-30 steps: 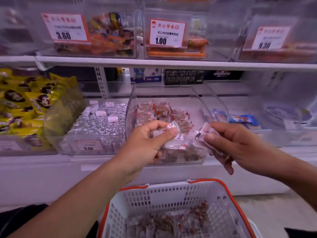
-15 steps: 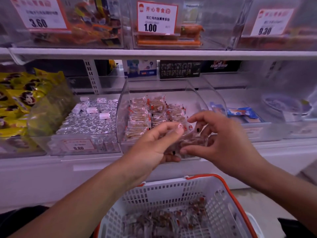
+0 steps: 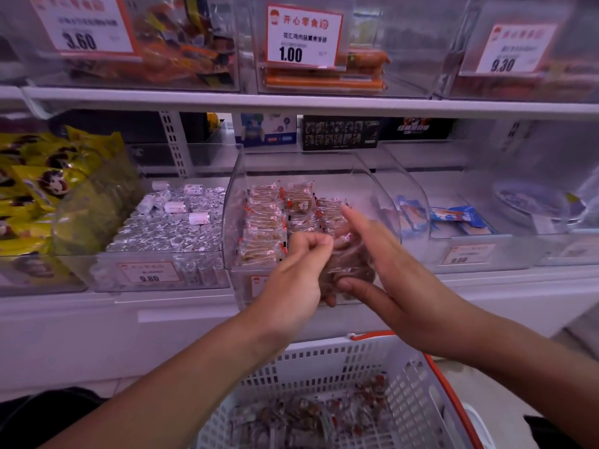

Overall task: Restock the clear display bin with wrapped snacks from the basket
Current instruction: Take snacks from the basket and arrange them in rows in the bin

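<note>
My hands meet before the display bin, which sits on the shelf with wrapped snacks stacked inside. The basket lies below me; a bin of foil pieces stands left.

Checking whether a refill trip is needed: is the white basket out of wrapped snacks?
No, wrapped snacks lie across the bottom of the white basket.

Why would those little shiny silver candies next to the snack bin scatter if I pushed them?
The silver foil candies look like small cylinders lying loose in a heap, so they would probably roll and slide over each other. Their foil looks smooth, so likely slippery to pinch. Each one seems tiny, so probably light; the clear bin wall around them should stop them.
</note>
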Motion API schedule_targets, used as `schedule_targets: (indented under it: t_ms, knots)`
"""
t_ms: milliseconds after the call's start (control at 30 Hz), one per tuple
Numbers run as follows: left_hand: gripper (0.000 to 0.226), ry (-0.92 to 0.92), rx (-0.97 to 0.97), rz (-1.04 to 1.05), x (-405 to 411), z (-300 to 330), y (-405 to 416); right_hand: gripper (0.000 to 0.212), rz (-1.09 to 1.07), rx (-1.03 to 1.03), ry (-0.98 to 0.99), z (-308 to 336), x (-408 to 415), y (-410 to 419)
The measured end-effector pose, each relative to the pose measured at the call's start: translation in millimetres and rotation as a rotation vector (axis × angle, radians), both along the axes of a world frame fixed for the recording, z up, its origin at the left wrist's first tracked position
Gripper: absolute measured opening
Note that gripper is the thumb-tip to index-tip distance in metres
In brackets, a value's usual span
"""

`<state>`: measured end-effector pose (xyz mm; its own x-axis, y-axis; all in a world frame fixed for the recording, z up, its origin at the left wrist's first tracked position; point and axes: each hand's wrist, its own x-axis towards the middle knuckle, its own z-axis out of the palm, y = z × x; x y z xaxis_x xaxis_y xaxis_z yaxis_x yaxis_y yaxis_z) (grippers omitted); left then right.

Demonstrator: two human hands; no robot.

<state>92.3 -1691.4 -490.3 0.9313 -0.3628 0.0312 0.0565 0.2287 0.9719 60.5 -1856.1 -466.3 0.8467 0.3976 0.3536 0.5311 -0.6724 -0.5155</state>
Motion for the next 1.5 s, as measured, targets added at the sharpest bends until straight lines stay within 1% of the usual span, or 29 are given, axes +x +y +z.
schedule_targets:
  t_ms: [67, 133, 200, 267, 300, 333, 367, 400, 433, 467, 533, 567, 633, 800, 867, 1000, 1067, 1100, 1133, 1200, 1267, 1300, 1400, 1500]
  knots:
    - [0.031, 0.0, 0.01, 0.01, 3, 0, 0, 0.068, -0.003, -0.014, -0.03, 3, 3, -3]
    - [0.033, 0.005, 0.025, -0.004, 6, 2, 2, 0.059, -0.003, 0.012, -0.047, 7, 7, -3]
    - [0.038, 0.01, 0.044, -0.038, 10, 9, 6, 0.055, -0.012, 0.029, -0.039, 12, 12, -3]
    - [0.038, -0.016, 0.121, -0.044, 18, 20, 15, 0.051, -0.046, 0.029, -0.027, 19, 22, -3]
    - [0.033, -0.086, 0.215, -0.006, 24, 27, 23, 0.048, -0.08, 0.041, -0.01, 23, 32, -2]
    - [0.025, -0.216, 0.352, 0.064, 32, 31, 32, 0.043, -0.124, 0.063, 0.018, 28, 44, -3]
    - [0.017, -0.399, 0.521, 0.156, 41, 34, 42, 0.039, -0.17, 0.072, 0.047, 32, 60, -3]
    - [0.014, -0.606, 0.732, 0.246, 49, 35, 53, 0.035, -0.211, 0.055, 0.067, 34, 79, -3]
    - [0.016, -0.784, 0.941, 0.288, 56, 35, 63, 0.033, -0.243, 0.02, 0.08, 33, 99, -2]
    - [0.02, -0.902, 1.125, 0.279, 63, 33, 70, 0.032, -0.265, -0.008, 0.096, 31, 119, 1]
    - [0.028, -1.001, 1.391, 0.226, 74, 24, 77, 0.035, -0.289, -0.049, 0.151, 19, 153, 13]
    - [0.031, -1.025, 1.462, 0.213, 77, 21, 78, 0.038, -0.294, -0.059, 0.185, 12, 166, 20]
    - [0.033, -1.057, 1.5, 0.211, 82, 17, 77, 0.043, -0.288, -0.076, 0.222, -3, 187, 34]
    - [0.036, -1.109, 1.552, 0.233, 89, 15, 78, 0.049, -0.285, -0.17, 0.138, -18, 205, 41]
    - [0.035, -1.109, 1.572, 0.221, 90, 14, 77, 0.045, -0.3, -0.105, 0.167, -19, 205, 35]
    - [0.031, -1.108, 1.575, 0.209, 89, 14, 76, 0.034, -0.353, 0.135, 0.3, -12, 204, 30]
    - [0.031, -1.109, 1.567, 0.213, 89, 13, 76, 0.031, -0.377, 0.192, 0.328, -9, 205, 27]
    - [0.031, -1.11, 1.571, 0.216, 89, 13, 76, 0.03, -0.393, 0.189, 0.322, -8, 205, 26]
    - [0.032, -1.11, 1.581, 0.217, 89, 12, 75, 0.03, -0.405, 0.154, 0.313, -9, 205, 26]
    - [0.034, -1.105, 1.604, 0.211, 90, 12, 75, 0.032, -0.4, 0.009, 0.282, -14, 204, 29]
    - [0.036, -1.099, 1.623, 0.204, 90, 11, 74, 0.035, -0.39, -0.125, 0.207, -24, 204, 35]
    - [0.037, -1.1, 1.634, 0.204, 90, 11, 74, 0.037, -0.381, -0.159, 0.171, -29, 204, 38]
    - [0.039, -1.113, 1.655, 0.201, 91, 10, 74, 0.048, -0.341, -0.251, 0.087, -39, 206, 42]
    - [0.039, -1.12, 1.668, 0.192, 91, 10, 74, 0.062, -0.261, -0.497, 0.052, -47, 206, 41]
